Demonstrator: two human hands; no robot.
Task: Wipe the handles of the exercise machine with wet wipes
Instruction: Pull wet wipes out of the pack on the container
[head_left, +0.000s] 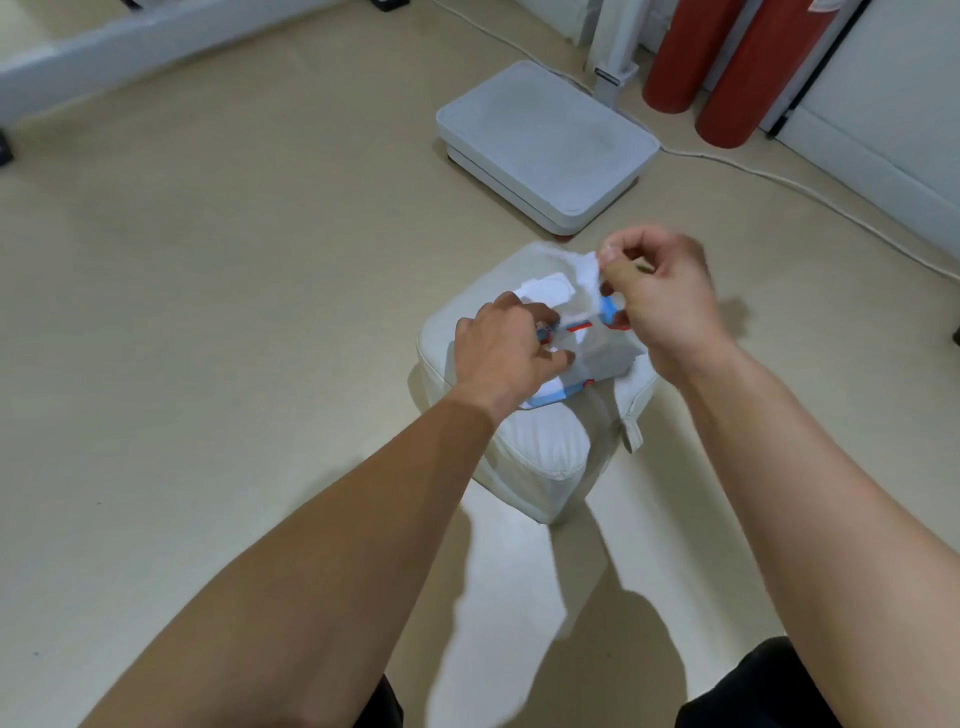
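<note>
Two bare forearms reach in from the near edge at 6 o'clock toward one white cushion (540, 447) on the beige floor (208, 312). On the cushion's top lies one wet wipes pack (602, 353), white with blue and red print. The left grip (501, 348) is clenched on the pack's 9 o'clock end and holds it down. The right grip (660, 296) pinches one white wipe (587, 270) between thumb and forefinger just above the pack's opening, the wipe running down into the pack. From 7 to 11 o'clock of the cushion the floor lies open. At 12 o'clock, near the cushion's far corner, stands one flat grey platform (545, 140). One white cable (779, 176) crosses the floor from behind it toward 3 o'clock. At 1 o'clock two red cylinders (748, 78) stand side by side against the wall, with one white post (615, 47) just beside them.
</note>
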